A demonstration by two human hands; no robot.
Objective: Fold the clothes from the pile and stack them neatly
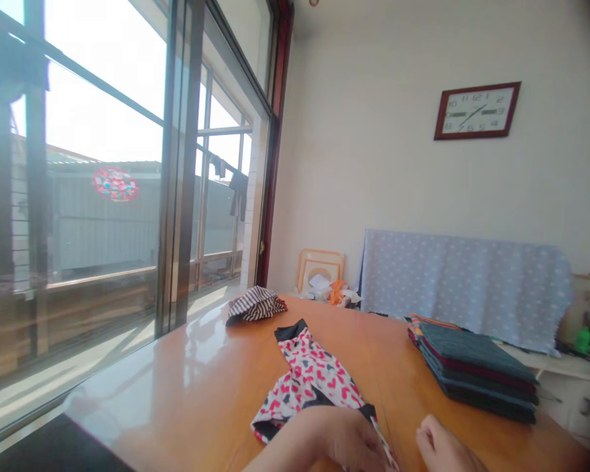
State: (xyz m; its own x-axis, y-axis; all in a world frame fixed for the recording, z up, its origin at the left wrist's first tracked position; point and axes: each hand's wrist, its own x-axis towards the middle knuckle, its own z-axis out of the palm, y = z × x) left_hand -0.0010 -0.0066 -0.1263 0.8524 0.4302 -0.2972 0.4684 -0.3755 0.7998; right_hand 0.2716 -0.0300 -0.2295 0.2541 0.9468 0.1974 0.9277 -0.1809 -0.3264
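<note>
A long polished orange-brown wooden table (pixel 187 387) stands beside a large sunny window (pixel 98 151). On it lie a stack of folded dark teal cloth (pixel 472 367) and a crumpled black-and-white striped cloth (pixel 255 305). A white garment with pink hearts and black trim (pixel 309 373) lies flat near the table's middle. The left hand (pixel 354 446) is on its near edge and maybe pinches it, but the frame cuts the fingers, so I cannot tell. The right hand (pixel 447 446) is loosely curled just beside the garment, and I cannot see it holding anything.
</note>
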